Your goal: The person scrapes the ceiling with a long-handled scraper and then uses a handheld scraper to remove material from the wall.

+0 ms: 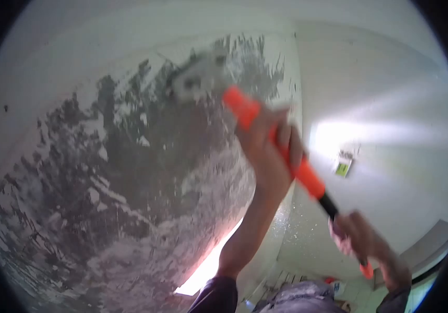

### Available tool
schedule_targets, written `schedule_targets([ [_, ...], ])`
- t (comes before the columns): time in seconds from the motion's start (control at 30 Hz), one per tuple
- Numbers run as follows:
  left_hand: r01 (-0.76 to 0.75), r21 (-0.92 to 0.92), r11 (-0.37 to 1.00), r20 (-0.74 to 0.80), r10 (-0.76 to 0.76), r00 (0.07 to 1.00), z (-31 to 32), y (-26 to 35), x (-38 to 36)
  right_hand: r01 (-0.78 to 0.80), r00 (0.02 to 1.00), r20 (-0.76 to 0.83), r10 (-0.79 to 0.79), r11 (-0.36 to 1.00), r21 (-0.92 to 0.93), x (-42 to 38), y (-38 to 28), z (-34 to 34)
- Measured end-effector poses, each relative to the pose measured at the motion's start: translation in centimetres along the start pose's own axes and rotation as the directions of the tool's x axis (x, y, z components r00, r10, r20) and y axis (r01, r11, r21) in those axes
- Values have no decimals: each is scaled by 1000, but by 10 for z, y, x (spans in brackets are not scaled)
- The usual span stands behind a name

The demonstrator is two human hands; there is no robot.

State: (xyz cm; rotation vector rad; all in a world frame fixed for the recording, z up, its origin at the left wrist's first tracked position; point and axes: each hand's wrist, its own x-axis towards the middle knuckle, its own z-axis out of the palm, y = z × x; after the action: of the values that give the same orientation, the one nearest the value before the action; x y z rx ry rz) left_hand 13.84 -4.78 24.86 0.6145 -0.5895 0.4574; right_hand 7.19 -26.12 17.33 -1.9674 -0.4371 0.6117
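Observation:
A long-handled scraper crosses the view at a slant, with an orange and black handle and a wide greyish head blurred by motion. The head is against the patchy wall, where white coating has come off and grey shows beneath. My left hand is wrapped round the orange upper part of the handle. Lower down, my right hand grips the black part near the orange butt end. My right fingers are a little blurred.
On the pale wall to the right hangs a small white and green item. A bright opening glows at the lower left of my arm. Small specks float near the corner. Several items, one red and white, lie below.

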Motion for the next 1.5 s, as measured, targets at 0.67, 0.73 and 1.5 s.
schedule_targets([
  [0.67, -7, 21, 1000, 60, 6, 998, 1, 37, -41, 79, 996, 39, -79, 997, -7, -7, 8, 23],
  [0.73, 19, 68, 997, -21, -18, 1000, 12, 37, -26, 23, 999, -39, -24, 1000, -14, 2, -19, 19],
  [1.5, 415, 485, 770, -539, -111, 835, -126, -89, -198, 70, 997, 32, -74, 991, 117, 43, 197, 83],
])
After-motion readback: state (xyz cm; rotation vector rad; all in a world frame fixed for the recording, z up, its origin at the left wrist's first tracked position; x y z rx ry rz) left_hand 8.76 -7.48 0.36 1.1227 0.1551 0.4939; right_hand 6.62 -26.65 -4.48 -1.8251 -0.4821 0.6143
